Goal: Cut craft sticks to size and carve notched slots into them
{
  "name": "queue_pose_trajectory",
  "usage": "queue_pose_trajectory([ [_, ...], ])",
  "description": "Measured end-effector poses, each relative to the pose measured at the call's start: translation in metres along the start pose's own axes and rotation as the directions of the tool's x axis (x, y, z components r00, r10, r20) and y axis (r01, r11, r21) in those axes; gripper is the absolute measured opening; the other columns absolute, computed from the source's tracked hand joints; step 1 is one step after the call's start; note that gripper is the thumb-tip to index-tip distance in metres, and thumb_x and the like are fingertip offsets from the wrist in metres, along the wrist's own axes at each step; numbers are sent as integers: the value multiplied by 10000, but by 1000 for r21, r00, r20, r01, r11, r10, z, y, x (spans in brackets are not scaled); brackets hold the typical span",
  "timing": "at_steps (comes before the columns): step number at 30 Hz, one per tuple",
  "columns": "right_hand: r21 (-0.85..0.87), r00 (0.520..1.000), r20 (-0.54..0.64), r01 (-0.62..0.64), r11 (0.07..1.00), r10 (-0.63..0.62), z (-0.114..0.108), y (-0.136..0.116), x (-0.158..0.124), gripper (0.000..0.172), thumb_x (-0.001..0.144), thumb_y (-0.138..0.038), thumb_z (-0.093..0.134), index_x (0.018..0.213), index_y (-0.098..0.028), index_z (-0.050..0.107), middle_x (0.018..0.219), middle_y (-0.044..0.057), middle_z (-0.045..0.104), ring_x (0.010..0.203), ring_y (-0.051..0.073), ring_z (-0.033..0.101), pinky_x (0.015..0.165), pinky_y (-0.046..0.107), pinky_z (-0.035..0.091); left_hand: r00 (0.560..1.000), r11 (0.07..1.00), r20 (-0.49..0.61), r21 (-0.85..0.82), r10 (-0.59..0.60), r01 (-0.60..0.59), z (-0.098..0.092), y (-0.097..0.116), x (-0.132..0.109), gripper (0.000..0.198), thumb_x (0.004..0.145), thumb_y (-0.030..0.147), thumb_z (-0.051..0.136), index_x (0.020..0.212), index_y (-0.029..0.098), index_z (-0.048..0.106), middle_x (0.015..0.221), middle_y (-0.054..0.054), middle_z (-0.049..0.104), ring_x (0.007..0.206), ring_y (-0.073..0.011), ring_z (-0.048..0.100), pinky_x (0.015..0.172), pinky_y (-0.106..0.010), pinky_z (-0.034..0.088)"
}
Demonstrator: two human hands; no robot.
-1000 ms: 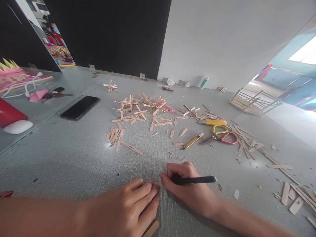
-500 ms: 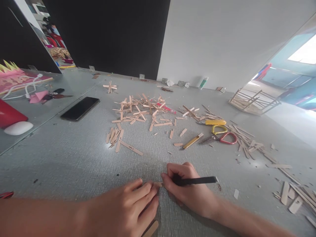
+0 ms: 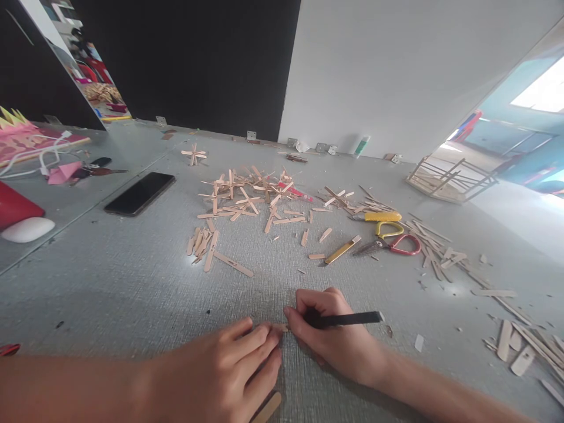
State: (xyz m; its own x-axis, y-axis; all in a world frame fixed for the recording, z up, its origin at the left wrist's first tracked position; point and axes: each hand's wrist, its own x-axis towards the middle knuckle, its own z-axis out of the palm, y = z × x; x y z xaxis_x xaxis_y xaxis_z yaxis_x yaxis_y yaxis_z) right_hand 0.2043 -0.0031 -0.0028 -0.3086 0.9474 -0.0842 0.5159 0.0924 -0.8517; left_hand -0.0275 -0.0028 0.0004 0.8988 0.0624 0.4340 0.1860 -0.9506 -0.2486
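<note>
Near the front middle of the table, my left hand [image 3: 229, 367] presses a small wooden craft stick [image 3: 281, 327] against the surface with its fingertips. My right hand [image 3: 330, 332] is closed in a writing grip around a slim black pen-like tool [image 3: 355, 318]. The tool's tip is hidden by my fingers, at the right end of the stick. Both hands nearly meet over it, so most of the stick is covered. Another craft stick [image 3: 268, 408] lies partly under the edge of my left hand.
Ahead lies a pile of crossed craft sticks [image 3: 249, 200]. To the right are scissors [image 3: 399, 242], a yellow cutter [image 3: 381, 217], a gold-coloured blade-like tool [image 3: 341, 251] and loose sticks [image 3: 522, 359]. A phone [image 3: 140, 194] rests at left; a stick frame [image 3: 453, 182] stands far right.
The view has shifted very slightly. Both hands keep the same grip and place, with the tool still at the stick's end.
</note>
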Motion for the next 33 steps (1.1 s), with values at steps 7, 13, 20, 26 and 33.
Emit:
queue_pose_trajectory([
  [7,-13,1000,-10,2,1000,-2,0,-1,-1,400,938,-306,543,603,-250,332,381,-104,319,331,62,306,387,235,202,1000,1000,5,-7,4,-4,1,0,-2,279,953,134,514,1074,55,753,1122,-165,781,1032,-275,716,876,-376,546],
  [13,-43,999,0,46,998,-46,0,0,0,397,921,-303,544,598,-246,321,422,-103,295,376,65,264,395,232,199,1000,1000,9,-6,-10,10,1,1,-2,285,957,149,508,1078,68,753,1122,-151,784,1041,-267,712,883,-365,555],
  [20,-59,993,-2,120,991,-120,-1,1,2,400,905,-264,543,583,-241,307,452,-98,276,428,72,232,405,228,203,1000,1000,21,-11,-13,13,2,1,-3,310,979,132,466,1099,67,744,1144,-151,778,1052,-268,710,888,-368,557],
  [26,-51,990,3,143,988,-143,-2,0,2,389,891,-244,552,576,-233,324,479,-99,243,462,77,207,421,233,196,1000,1000,8,-14,-24,24,1,1,-1,327,985,104,441,1095,62,746,1131,-152,781,1042,-260,713,887,-366,552],
  [33,-46,993,16,121,992,-120,-4,1,2,392,911,-257,542,581,-238,329,462,-98,268,446,76,227,433,239,200,1000,1000,17,-18,-25,25,2,1,-3,338,1008,110,423,1092,70,748,1143,-146,778,1045,-256,713,894,-367,548],
])
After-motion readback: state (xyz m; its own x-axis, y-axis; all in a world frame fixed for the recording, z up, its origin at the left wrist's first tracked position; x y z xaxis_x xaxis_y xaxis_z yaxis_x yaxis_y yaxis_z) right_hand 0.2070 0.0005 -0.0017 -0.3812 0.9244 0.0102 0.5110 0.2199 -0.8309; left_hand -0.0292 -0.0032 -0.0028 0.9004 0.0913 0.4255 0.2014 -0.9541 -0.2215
